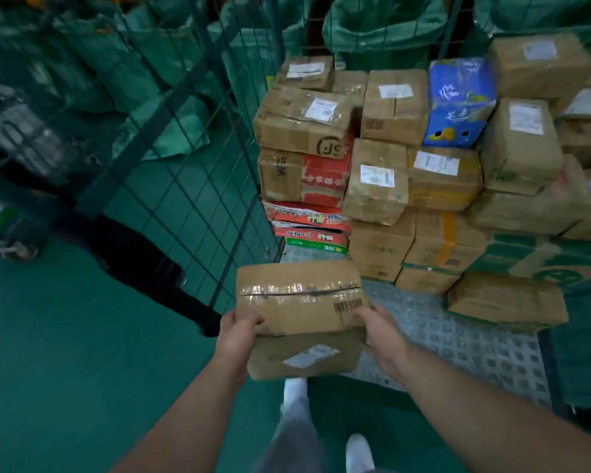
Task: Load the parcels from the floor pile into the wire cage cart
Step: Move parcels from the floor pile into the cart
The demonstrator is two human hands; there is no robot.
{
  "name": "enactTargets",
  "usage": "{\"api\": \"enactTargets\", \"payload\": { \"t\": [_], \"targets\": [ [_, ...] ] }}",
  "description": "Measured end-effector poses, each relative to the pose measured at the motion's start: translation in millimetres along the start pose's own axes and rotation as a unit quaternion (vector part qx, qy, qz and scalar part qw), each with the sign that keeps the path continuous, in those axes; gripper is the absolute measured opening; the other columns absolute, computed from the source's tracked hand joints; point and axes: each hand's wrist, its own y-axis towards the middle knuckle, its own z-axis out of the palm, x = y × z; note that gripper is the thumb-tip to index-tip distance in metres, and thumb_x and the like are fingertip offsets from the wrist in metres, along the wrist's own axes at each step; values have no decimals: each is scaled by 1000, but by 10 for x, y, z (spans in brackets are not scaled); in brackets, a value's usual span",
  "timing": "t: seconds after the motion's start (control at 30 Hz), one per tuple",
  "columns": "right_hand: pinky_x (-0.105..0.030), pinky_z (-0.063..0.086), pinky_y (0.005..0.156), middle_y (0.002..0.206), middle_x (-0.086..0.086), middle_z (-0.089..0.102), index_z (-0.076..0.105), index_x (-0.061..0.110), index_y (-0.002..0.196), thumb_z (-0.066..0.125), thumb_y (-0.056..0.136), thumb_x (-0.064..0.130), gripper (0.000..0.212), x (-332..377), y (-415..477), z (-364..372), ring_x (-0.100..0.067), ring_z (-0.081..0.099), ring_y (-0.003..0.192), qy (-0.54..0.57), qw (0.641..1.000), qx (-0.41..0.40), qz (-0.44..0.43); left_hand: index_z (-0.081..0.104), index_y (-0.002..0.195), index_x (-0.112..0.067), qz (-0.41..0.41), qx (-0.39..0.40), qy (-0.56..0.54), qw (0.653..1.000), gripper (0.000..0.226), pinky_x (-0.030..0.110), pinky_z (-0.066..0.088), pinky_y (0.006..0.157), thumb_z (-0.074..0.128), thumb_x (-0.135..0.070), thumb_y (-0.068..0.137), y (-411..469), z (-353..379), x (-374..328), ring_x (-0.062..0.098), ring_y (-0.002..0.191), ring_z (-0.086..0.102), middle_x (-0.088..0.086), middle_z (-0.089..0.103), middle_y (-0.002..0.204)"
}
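Left grip (238, 331) and right grip (381, 331) clasp the side edges of a taped cardboard box (301, 312), fingers curled onto it, at the open front edge of the wire cart (185, 199). Bare cart floor (475, 346) shows ahead and to the right. Stacked parcels (394, 107) fill the back.

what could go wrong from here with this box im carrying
The cardboard box is held only at its near corners by the left hand and right hand; its far end hangs free, so the grip might slip and it could tip forward.
The parcel stack in the cart looks uneven, with a small taped box jutting out; a bump while setting down might knock it off.
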Motion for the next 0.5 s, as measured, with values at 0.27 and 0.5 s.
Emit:
{"api": "enactTargets", "payload": {
  "t": [0.27,0.5],
  "targets": [
    [-34,59,70,114,3,74,57,41,122,46,109,27,22,202,1386,489,-21,71,102,23,997,-57,44,41,124,-32,-88,2,34,996,39,59,49,100,61,-26,92,1664,565,-481,30,108,59,0,59,121],
    [-32,59,63,100,1,75,60,28,115,55,100,55,31,150,2600,630,-19,73,89,-20,984,-145,99,53,129,-13,-61,-99,199,973,67,45,59,81,67,-44,71,2880,987,-610,35,90,64,13,62,119]
  ]
}}
